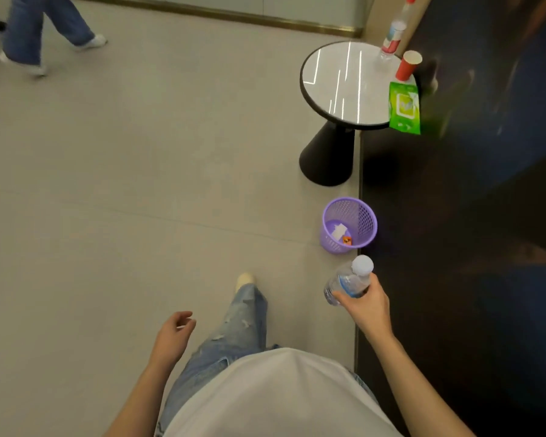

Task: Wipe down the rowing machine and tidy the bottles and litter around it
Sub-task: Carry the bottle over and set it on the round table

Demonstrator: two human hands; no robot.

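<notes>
Table point(344, 89): ahead and to the right, standing on the floor against the wall on its right.
On the table: a bottle point(391, 39) at the far right edge; a cup point(408, 65) just nearer than it; a wipes pack point(404, 107) nearest, overhanging the right rim.
Basket point(349, 225): on the floor nearer than the table, beside the wall.
In the basket: a paper scrap point(339, 231) and a small wrapper point(347, 240) at the bottom.
Right hand point(364, 302): nearer than the basket, wrapped around a water bottle point(349, 280).
Left hand point(174, 335): well to the left, left of the person's leg point(234, 329), holding nothing.
Passer-by point(41, 26): far left, on the floor.
</notes>
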